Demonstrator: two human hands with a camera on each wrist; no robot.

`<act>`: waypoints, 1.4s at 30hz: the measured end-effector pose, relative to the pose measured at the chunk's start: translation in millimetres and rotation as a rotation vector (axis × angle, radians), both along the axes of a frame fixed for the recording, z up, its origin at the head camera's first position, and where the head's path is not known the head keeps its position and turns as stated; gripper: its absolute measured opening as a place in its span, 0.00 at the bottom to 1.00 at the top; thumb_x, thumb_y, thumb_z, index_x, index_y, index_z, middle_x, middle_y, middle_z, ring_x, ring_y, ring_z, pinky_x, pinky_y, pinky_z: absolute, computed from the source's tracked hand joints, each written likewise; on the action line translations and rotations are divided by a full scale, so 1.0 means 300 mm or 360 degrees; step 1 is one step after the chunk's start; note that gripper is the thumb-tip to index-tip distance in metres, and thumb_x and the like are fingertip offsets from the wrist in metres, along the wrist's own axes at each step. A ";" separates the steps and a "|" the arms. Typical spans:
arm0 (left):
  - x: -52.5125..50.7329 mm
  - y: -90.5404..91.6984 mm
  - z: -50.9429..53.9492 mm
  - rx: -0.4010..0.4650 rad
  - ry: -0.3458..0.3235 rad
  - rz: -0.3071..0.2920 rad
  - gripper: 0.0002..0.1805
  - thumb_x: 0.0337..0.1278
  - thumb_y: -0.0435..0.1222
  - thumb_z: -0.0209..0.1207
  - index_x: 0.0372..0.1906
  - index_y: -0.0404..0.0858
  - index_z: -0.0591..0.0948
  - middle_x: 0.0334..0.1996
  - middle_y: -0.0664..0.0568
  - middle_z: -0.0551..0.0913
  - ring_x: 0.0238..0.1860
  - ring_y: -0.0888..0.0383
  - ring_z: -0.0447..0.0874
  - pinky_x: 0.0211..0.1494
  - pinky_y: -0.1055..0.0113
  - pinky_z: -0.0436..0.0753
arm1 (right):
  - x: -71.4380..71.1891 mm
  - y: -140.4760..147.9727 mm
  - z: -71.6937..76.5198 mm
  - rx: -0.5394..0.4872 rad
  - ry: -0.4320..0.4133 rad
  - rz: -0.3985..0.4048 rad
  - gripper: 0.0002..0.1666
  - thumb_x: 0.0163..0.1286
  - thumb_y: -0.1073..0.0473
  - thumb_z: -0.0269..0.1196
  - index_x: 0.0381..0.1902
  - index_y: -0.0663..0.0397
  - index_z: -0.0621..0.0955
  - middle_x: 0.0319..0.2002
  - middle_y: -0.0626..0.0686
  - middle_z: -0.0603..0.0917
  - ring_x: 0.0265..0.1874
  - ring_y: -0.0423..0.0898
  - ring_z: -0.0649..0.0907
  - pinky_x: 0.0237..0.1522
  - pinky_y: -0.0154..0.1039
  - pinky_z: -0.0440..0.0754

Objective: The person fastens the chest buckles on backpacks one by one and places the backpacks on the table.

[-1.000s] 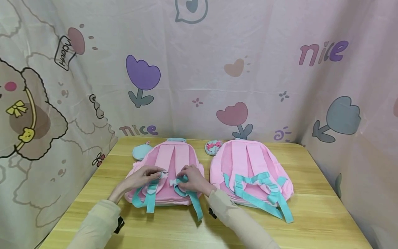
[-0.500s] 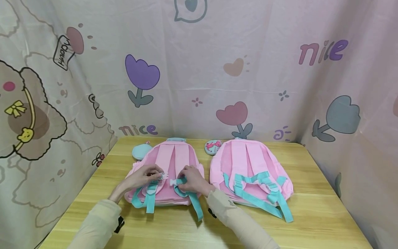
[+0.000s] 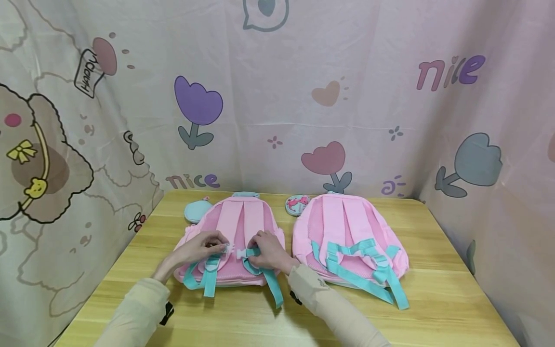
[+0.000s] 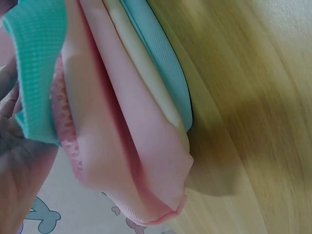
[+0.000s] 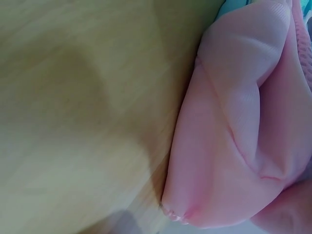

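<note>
A pink backpack (image 3: 231,217) lies on the table with its shoulder straps facing up. Over its lower back, my left hand (image 3: 198,248) pinches a white buckle half (image 3: 228,248) between thumb and fingers. Facing it across a small gap is another white buckle half (image 3: 241,254), on a teal strap (image 3: 253,252) that my right hand (image 3: 270,248) grips. Loose teal webbing (image 3: 210,282) hangs below the left hand. In the left wrist view a teal strap (image 4: 41,68) passes in front of the left hand (image 4: 24,170), hiding its fingertips. The right wrist view shows mostly the backpack's side (image 5: 229,122).
To the right lies a second pink backpack (image 3: 333,217), its teal chest strap (image 3: 362,246) joined across the front. A round light-blue pouch (image 3: 197,211) and a round printed pouch (image 3: 297,205) sit beside the bags. A printed curtain surrounds the wooden table (image 3: 442,289).
The white buckle half in my left hand has tilted and come down slightly, level with the other half. My right hand stays nearly still, and both backpacks keep their places.
</note>
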State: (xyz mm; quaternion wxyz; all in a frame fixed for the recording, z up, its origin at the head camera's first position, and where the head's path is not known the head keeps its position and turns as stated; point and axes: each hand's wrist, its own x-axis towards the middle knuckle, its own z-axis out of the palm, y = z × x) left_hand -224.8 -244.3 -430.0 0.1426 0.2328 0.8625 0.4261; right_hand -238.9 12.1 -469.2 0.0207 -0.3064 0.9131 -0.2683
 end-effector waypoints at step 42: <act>-0.002 0.022 -0.018 -0.0170 0.0143 -0.0145 0.16 0.73 0.36 0.55 0.56 0.32 0.84 0.51 0.41 0.88 0.47 0.60 0.86 0.47 0.74 0.82 | 0.004 0.001 -0.003 0.0016 -0.0050 0.0004 0.16 0.62 0.55 0.66 0.47 0.54 0.82 0.44 0.50 0.81 0.44 0.42 0.72 0.51 0.36 0.71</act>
